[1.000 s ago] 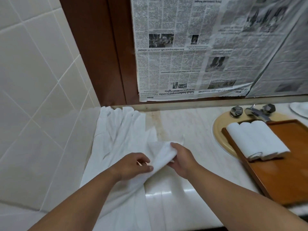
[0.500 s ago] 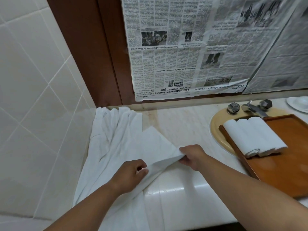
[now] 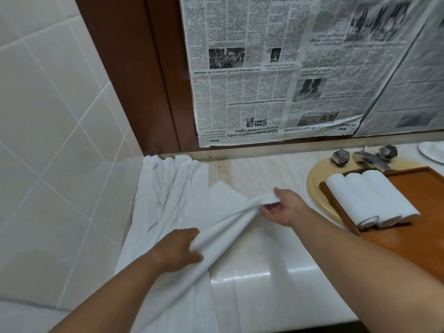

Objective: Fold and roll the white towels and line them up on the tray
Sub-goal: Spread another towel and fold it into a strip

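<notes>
Left hand (image 3: pixel 176 249) nearest, fingers curled tight round one end of a white towel (image 3: pixel 228 221), just above the bench (image 3: pixel 264 289). From there the towel runs up and right as a bunched strip to the right hand (image 3: pixel 284 207), where thumb and fingers pinch the other end. The strip hangs clear of the bench between the two grips. Under and left of the left fingers: pile of loose white towels (image 3: pixel 165 193), spread flat and reaching back to the wall corner. Right of the right fingers, not touching: wooden tray (image 3: pixel 413 239), partly over a yellow sink basin (image 3: pixel 314 186). Three rolled towels (image 3: pixel 370 198) lie side by side, touching, at the tray's left end. Beyond them, tap (image 3: pixel 370 157). Furthest back, newspaper (image 3: pixel 264 80) on the wall. Tiles (image 3: pixel 48 116) left of the left fingers.
</notes>
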